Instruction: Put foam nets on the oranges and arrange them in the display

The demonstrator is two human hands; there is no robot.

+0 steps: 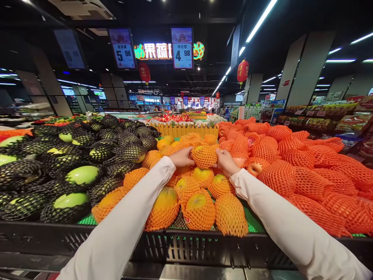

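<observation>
An orange in an orange foam net [204, 156] is held between my two hands, just above the pile of other netted oranges. On its left side, my left hand [181, 157] is closed with the fingertips against the net. From the right, my right hand [225, 162] grips the same orange, thumb on the near side and the other fingers partly hidden. Below it lie several more oranges in foam nets, among them one netted orange [198, 206] at the front with its top showing and a small red sticker.
Green apples in black nets [82, 175] fill the left side. Fruit in red foam nets [279, 181] is heaped on the right. A black crate edge [201, 247] runs along the front. Behind the oranges stands a yellow picket divider [183, 129]; price screens [182, 48] hang overhead.
</observation>
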